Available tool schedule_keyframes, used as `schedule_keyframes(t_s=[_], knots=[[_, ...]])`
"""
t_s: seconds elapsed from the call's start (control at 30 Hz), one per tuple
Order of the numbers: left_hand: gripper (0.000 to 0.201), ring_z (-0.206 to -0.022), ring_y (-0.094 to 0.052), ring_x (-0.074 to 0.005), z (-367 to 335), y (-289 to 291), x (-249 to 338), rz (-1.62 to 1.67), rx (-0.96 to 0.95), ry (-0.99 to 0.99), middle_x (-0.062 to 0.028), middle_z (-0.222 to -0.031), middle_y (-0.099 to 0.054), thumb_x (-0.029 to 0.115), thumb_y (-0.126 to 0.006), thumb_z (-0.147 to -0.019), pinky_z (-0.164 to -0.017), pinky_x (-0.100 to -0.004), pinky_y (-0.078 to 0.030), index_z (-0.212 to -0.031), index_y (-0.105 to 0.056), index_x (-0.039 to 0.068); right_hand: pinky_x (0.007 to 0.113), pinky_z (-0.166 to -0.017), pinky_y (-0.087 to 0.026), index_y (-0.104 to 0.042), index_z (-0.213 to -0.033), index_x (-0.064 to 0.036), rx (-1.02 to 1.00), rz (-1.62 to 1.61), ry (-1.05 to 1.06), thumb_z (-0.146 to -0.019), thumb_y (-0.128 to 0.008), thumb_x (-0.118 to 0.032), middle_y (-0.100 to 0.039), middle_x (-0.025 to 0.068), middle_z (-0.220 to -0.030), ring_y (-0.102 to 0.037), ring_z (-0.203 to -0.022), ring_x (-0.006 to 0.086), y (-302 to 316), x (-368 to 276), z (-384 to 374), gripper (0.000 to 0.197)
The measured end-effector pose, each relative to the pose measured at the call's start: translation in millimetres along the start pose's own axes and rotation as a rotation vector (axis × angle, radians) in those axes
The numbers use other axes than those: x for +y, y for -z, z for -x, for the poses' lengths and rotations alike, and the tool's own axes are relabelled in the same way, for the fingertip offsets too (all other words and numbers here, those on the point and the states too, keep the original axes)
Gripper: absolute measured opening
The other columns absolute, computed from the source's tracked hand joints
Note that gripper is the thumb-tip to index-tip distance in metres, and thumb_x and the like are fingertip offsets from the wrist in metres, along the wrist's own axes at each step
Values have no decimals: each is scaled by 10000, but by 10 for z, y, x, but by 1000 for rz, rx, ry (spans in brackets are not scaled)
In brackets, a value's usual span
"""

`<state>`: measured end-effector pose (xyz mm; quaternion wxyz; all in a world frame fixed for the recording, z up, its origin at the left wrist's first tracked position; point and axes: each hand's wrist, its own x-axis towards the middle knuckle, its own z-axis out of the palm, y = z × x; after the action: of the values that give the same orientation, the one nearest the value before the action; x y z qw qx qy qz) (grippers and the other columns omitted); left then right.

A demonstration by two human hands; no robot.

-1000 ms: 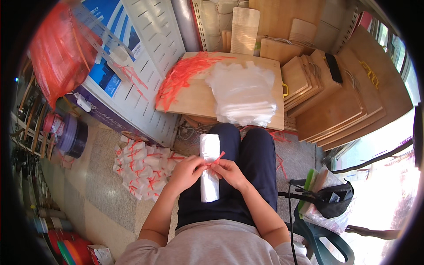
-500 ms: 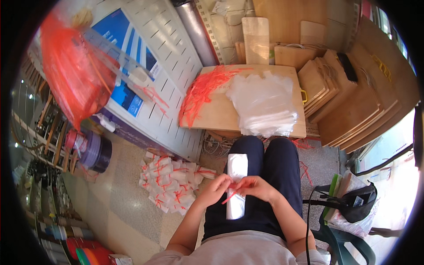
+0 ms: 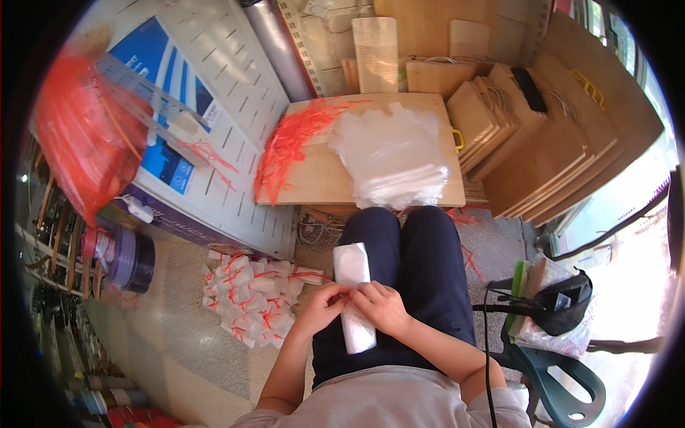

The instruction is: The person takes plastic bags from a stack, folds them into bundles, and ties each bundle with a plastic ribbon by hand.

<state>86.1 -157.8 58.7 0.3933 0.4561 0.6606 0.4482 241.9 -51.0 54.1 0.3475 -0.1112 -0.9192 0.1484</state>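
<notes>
A long flat bundle of folded white plastic bags point(image 3: 352, 262) lies lengthwise on my thighs. Both hands meet over its middle. My left hand point(image 3: 321, 308) is closed in a pinch at the bundle's left edge. From the right, my right hand point(image 3: 382, 308) reaches across the bundle with curled fingers, its fingertips close to the left ones. The red plastic strip that both hands held half a second ago is now hidden by the fingers. On the floor to the left is a pile of white bundles point(image 3: 250, 296) tied with red strips.
Ahead of my knees, a low wooden board point(image 3: 314, 189) bears loose red strips point(image 3: 285, 153) and a stack of whitish plastic bags point(image 3: 392, 153). Wooden boards point(image 3: 549, 164) lean at the right. A red bag point(image 3: 89, 135) hangs at the left. A green chair point(image 3: 549, 378) with a black bag point(image 3: 567, 307) stands right.
The view has shifted, so the surroundings sit farther left. My right hand has turned over the bundle's middle, and the red strip's loose end no longer shows. The bundle tilts slightly.
</notes>
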Motion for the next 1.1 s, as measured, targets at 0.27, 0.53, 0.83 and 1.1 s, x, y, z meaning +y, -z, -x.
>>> schedule_keyframes(t_s=[0.27,0.53,0.83,1.1], knots=[[136,-665,-577,-167,18,-169,366,-368,223,-231,-78,-911,-625,-30,-638,-781,-596,-269,-467,-898,-609,34,294,-629,-498,-593,-871,-57,7,-18,-10,-713,-600,-116,-541,26,-778,-567,-727,173,122,-26,48,168],[160,-761,-539,-246,62,20,347,-989,225,-541,-55,-769,-542,38,-646,-720,-671,-373,-439,-873,-630,80,337,-605,-508,-580,-914,-24,-73,-126,-141,-689,-601,-25,-575,96,-761,-603,-706,261,197,39,184,226],[63,-826,-578,-217,303,-23,381,-511,123,-182,-60,-883,-549,38,-646,-811,-712,-333,-477,-873,-637,41,181,-551,-395,-651,-1035,-20,-272,-1760,-1127,-941,-581,-181,-623,-5,-789,-465,-603,32,142,164,273,199],[42,-1012,-553,-161,207,-46,173,113,-96,-23,-83,-1248,-475,49,-611,-890,-817,-293,-478,-890,-649,30,189,-610,-448,-653,-1090,-19,-227,-1582,-875,-957,-557,-139,-635,5,-866,-517,-657,39,-50,-27,300,203]])
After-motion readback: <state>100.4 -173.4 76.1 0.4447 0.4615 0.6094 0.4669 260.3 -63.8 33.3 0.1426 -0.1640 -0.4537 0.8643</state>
